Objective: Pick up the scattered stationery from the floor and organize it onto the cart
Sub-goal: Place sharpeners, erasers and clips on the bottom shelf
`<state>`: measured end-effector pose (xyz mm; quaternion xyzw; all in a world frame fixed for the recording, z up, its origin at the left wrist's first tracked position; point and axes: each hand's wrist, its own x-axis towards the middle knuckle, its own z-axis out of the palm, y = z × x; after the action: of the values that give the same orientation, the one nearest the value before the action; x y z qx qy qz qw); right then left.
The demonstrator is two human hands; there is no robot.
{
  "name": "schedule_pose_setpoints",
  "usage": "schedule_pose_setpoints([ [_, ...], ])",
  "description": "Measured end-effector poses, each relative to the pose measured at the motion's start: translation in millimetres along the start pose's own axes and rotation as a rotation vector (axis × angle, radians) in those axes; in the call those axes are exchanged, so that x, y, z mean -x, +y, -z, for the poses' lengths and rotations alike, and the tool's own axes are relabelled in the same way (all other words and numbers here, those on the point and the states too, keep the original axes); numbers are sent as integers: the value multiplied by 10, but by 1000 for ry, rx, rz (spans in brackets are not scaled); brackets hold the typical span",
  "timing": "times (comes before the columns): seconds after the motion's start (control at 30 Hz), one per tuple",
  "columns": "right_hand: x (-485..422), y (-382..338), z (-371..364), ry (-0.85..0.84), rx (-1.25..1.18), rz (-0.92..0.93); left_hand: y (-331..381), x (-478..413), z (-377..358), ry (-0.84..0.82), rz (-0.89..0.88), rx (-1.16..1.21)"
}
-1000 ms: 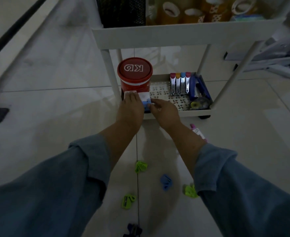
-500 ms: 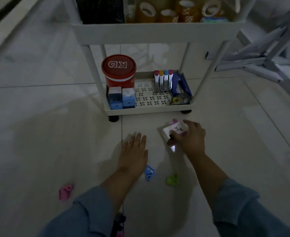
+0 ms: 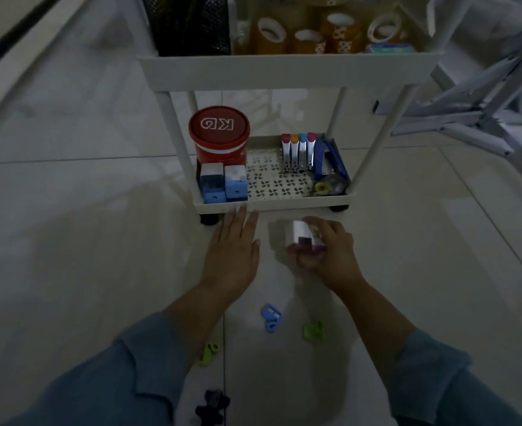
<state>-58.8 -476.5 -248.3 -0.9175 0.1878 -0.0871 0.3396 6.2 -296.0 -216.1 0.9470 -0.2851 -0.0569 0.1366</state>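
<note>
My right hand (image 3: pixel 330 256) grips a small white and pink box-shaped sharpener (image 3: pixel 304 238) just above the floor, in front of the white cart's bottom shelf (image 3: pixel 272 202). My left hand (image 3: pixel 233 250) lies flat with straight fingers, its fingertips near the shelf's front rim. Two blue and white box sharpeners (image 3: pixel 223 181) stand on the shelf's left side beside a red tub (image 3: pixel 219 135). On the floor behind my hands lie a blue clip (image 3: pixel 271 316), a green clip (image 3: pixel 313 331), another green one (image 3: pixel 209 353) and a dark one (image 3: pixel 212 405).
The shelf's right side holds a row of coloured staplers (image 3: pixel 298 152), a blue stapler (image 3: pixel 330 161) and a tape roll (image 3: pixel 322 187). The upper shelf (image 3: pixel 284 70) carries tape rolls and a black mesh holder. A folded metal frame (image 3: pixel 468 99) lies at the right.
My hands left the two blue sharpeners on the shelf. My right hand took the pink and white sharpener from the floor and lifted it; my left hand moved forward toward the shelf rim.
</note>
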Motion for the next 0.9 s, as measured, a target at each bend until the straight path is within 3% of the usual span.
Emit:
schedule_pose_setpoints([
  [0.17, -365, -415, 100, 20, -245, 66, -270, -356, 188, 75, 7, -102],
  [0.27, -601, -678, 107, 10, -241, 97, -367, -443, 216, 2, 20, -227],
  [0.4, -829, -929, 122, 102, -298, 170, -421, -440, 238, 72, -12, -283],
  [0.47, -942, -984, 103, 140, -212, 199, -463, -467, 251, 81, -51, -270],
  [0.7, -1090, -897, -114, -106, 217, 289, -498, -485, 238, 57, -80, -287],
  [0.8, -1055, -872, -183, -235, 206, 330, -494, -505, 260, 57, -90, -305],
  [0.9, -1014, -862, -259, -113, -24, 220, -488, -499, 276, 46, -90, -304],
])
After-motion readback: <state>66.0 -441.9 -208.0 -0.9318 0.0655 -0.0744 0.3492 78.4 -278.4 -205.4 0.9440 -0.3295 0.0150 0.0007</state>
